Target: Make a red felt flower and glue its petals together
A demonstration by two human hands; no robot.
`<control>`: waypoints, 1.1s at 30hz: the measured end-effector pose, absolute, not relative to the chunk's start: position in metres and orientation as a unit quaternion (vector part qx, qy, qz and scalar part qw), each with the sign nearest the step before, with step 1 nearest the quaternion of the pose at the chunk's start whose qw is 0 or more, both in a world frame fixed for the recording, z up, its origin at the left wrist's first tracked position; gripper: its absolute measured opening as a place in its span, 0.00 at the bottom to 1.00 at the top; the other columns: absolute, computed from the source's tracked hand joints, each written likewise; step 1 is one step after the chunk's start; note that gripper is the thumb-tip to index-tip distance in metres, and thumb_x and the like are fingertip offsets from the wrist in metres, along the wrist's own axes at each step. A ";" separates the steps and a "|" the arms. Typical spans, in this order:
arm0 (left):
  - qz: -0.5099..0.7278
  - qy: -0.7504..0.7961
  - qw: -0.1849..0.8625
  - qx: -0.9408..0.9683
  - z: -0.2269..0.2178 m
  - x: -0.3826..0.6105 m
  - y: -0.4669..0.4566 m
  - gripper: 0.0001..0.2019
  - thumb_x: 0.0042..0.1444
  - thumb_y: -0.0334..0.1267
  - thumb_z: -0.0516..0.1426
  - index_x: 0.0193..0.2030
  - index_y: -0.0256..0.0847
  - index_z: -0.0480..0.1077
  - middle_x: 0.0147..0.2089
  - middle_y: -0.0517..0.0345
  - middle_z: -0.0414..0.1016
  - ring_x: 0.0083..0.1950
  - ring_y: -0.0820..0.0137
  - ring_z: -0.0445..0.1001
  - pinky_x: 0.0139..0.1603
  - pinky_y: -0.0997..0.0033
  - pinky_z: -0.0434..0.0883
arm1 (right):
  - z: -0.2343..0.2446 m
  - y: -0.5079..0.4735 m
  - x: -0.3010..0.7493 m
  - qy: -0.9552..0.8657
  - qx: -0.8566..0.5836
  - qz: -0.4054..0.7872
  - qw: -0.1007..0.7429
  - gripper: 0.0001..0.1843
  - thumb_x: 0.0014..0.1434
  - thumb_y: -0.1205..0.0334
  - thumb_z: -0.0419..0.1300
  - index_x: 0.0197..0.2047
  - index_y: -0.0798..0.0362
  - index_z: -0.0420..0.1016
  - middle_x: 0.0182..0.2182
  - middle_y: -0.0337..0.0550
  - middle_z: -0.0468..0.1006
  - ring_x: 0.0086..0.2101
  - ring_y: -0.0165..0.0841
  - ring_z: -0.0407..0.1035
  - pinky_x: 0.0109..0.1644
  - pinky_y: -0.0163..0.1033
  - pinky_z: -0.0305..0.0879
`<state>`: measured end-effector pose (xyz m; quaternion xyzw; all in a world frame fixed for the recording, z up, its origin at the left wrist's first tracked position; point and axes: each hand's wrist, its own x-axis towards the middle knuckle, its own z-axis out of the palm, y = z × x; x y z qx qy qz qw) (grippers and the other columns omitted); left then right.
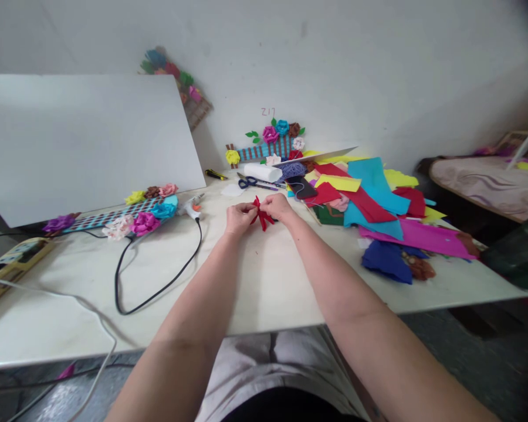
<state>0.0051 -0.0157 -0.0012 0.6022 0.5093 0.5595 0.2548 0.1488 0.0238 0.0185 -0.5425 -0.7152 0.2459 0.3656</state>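
Between my two hands, just above the white tabletop [281, 281], is a red crepe paper piece [263, 218] with several narrow strips splaying outward. My left hand [240, 217] pinches its left side with thumb and forefinger. From the right, my right hand [276, 206] is closed on its upper part. The fingertips hide some of the red paper. Beyond my hands lie dark blue scissors [253, 183] and a white roll [263, 172]. A glue gun [190, 207] rests to the left of my left hand, its black cord looping over the table.
Coloured crepe paper sheets [378, 187] are heaped on the right, beside purple yarn [293, 170]. Paper-flower decorations [146, 224] lie at left and lean on the wall. A white board [88, 140], a yellow cutter [215, 174] and a power strip [24, 258] are also there.
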 end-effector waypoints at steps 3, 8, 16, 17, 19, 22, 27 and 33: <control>0.560 0.512 0.256 0.599 -0.003 0.005 -0.015 0.08 0.41 0.38 0.61 0.28 0.38 0.79 0.24 0.56 0.77 0.28 0.68 0.72 0.31 0.72 0.67 | 0.016 0.026 0.148 -0.719 -0.539 0.246 0.363 0.06 0.45 0.64 0.61 0.25 0.55 0.80 0.21 0.39 0.76 0.25 0.29 0.68 0.29 0.32 0.61; 0.551 0.522 0.216 0.615 -0.008 0.005 -0.009 0.05 0.42 0.34 0.59 0.25 0.40 0.78 0.30 0.54 0.79 0.33 0.65 0.75 0.34 0.71 0.69 | 0.014 0.026 0.147 -0.723 -0.539 0.243 0.356 0.08 0.45 0.64 0.60 0.28 0.55 0.81 0.22 0.38 0.76 0.26 0.29 0.68 0.29 0.31 0.59; 0.551 0.544 0.216 0.595 -0.007 0.005 -0.009 0.04 0.41 0.33 0.58 0.22 0.39 0.75 0.27 0.55 0.78 0.33 0.66 0.74 0.32 0.73 0.68 | 0.016 0.023 0.147 -0.716 -0.550 0.243 0.354 0.08 0.45 0.64 0.60 0.28 0.55 0.81 0.22 0.38 0.76 0.25 0.28 0.66 0.28 0.31 0.58; 0.551 0.547 0.218 0.592 -0.007 0.006 -0.009 0.04 0.41 0.33 0.58 0.23 0.39 0.75 0.27 0.56 0.78 0.32 0.66 0.74 0.32 0.73 0.68 | 0.016 0.023 0.147 -0.715 -0.551 0.245 0.354 0.08 0.45 0.64 0.60 0.28 0.55 0.81 0.22 0.38 0.75 0.25 0.28 0.66 0.28 0.31 0.58; 0.550 0.551 0.222 0.587 -0.006 0.006 -0.010 0.04 0.41 0.33 0.58 0.24 0.39 0.76 0.25 0.56 0.77 0.32 0.66 0.74 0.32 0.73 0.67 | 0.018 0.021 0.148 -0.713 -0.552 0.250 0.352 0.08 0.45 0.63 0.60 0.28 0.55 0.81 0.22 0.38 0.75 0.25 0.28 0.66 0.28 0.32 0.58; 0.552 0.551 0.227 0.583 -0.006 0.006 -0.009 0.04 0.41 0.32 0.58 0.23 0.38 0.76 0.24 0.56 0.76 0.31 0.66 0.74 0.32 0.73 0.67 | 0.020 0.019 0.148 -0.711 -0.558 0.250 0.346 0.08 0.45 0.63 0.61 0.28 0.55 0.81 0.22 0.38 0.75 0.25 0.28 0.67 0.29 0.32 0.58; 0.544 0.549 0.216 0.596 -0.008 0.005 -0.007 0.06 0.42 0.34 0.57 0.25 0.37 0.76 0.25 0.57 0.76 0.30 0.69 0.72 0.31 0.74 0.66 | 0.025 0.016 0.148 -0.716 -0.578 0.222 0.322 0.09 0.47 0.60 0.61 0.30 0.53 0.81 0.25 0.38 0.78 0.28 0.30 0.69 0.32 0.33 0.60; 0.518 0.556 0.190 0.621 -0.009 0.005 -0.006 0.10 0.46 0.37 0.56 0.29 0.36 0.77 0.25 0.57 0.76 0.29 0.70 0.72 0.32 0.74 0.66 | 0.029 0.015 0.148 -0.717 -0.582 0.223 0.311 0.13 0.50 0.56 0.60 0.35 0.52 0.82 0.30 0.38 0.80 0.32 0.31 0.71 0.34 0.33 0.61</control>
